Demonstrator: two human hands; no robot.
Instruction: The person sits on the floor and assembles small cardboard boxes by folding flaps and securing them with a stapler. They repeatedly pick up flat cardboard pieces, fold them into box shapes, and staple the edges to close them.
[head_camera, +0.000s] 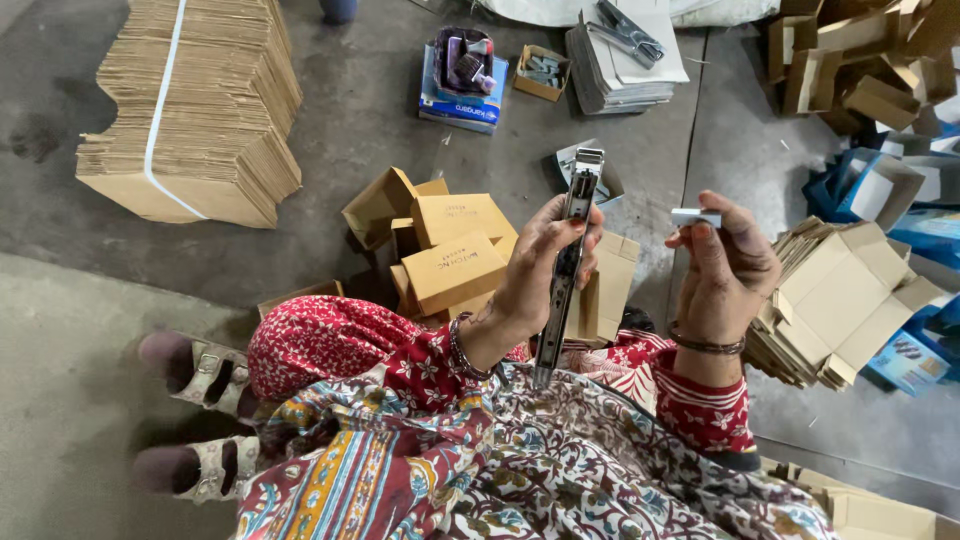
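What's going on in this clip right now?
A person sits on the floor. The left hand holds a long metal stapler upright, and the right hand pinches a small strip of staples beside it, not touching it. Small closed cardboard boxes lie just ahead, and a strapped stack of flat cardboard sits farther off.

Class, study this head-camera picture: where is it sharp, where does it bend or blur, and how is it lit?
Head view: the left hand and its long metal stapler are sharp; the right hand too; soft, even light, faint shadows; wide-angle bending towards the edges, where the bundled cardboard stack leans; sandalled feet slightly soft.
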